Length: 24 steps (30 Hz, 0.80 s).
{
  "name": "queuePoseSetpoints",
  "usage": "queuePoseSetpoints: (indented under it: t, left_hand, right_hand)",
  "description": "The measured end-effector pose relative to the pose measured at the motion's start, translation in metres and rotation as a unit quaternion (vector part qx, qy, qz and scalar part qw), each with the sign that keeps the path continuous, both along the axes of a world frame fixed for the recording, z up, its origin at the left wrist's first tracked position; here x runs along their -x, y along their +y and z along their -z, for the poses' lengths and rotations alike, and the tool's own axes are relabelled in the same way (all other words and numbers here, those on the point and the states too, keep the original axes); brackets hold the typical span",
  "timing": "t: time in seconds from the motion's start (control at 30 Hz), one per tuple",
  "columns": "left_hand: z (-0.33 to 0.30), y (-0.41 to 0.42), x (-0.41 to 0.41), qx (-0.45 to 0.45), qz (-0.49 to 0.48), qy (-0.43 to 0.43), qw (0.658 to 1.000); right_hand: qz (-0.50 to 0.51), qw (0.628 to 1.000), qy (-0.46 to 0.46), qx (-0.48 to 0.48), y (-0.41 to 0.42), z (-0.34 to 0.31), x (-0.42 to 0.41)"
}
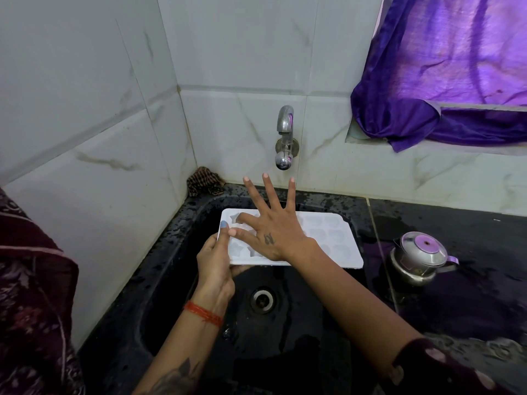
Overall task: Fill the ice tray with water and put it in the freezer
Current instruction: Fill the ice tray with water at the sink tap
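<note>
While the left hand (215, 259) pinches the left short end of a white rectangular plastic ice tray (336, 238), holding it level over the black stone sink (171, 252), the right hand (271, 226) reaches across it, fingers spread and gripping nothing, toward the wall-mounted steel tap (284, 138). Long axis running left to right, the tray sits just below and short of the spout, the right hand nearer the tap.

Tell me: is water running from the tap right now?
No, the tap shows no stream above the ice tray held over the sink.
</note>
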<state>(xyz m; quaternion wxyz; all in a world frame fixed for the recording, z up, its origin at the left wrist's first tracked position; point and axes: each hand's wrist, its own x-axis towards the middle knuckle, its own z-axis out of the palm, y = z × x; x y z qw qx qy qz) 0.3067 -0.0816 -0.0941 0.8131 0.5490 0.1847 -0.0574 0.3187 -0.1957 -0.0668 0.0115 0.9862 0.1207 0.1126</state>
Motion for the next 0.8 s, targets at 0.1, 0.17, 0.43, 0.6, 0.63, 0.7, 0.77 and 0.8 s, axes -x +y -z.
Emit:
queuePoseSetpoints:
  t: [0.1,0.17,0.43,0.6,0.63,0.7,0.77,0.8]
  left_hand:
    - [0.0001,0.0001,-0.0011,-0.003,0.002,-0.003,1.0]
    - [-0.0004,0.0006,-0.0005,-0.003,0.005,-0.007,1.0]
    - [-0.004,0.0016,0.0022,-0.004,0.004,-0.017,1.0]
    - [-0.0039,0.002,0.002,0.002,0.004,-0.012,1.0]
    - [-0.0038,0.0018,0.0023,0.002,0.004,-0.013,1.0]
    - [-0.0036,0.0015,0.0024,0.003,0.0,-0.011,1.0]
    - [-0.003,0.0012,0.0023,0.002,-0.003,-0.01,1.0]
    - [-0.003,0.0008,0.0024,0.001,-0.003,-0.01,1.0]
  right_hand:
    - [0.004,1.0,-0.013,0.006,0.0016,0.0012,0.0007]
    - [0.006,1.0,-0.008,0.007,0.0025,0.0011,0.0001]
    - [0.006,0.997,0.06,-0.043,0.0038,0.0001,0.0001]
    - [0.0,0.998,0.049,-0.033,0.0031,-0.0021,-0.0005]
    - [-0.003,0.999,0.039,-0.028,0.003,-0.0021,-0.0005]
    - [-0.008,1.0,0.005,-0.013,0.0032,-0.0008,-0.0003]
    - [-0.009,0.999,-0.031,0.0,0.0037,0.0015,-0.0001]
    - [-0.007,0.999,-0.042,0.004,0.0044,0.0024,0.0002]
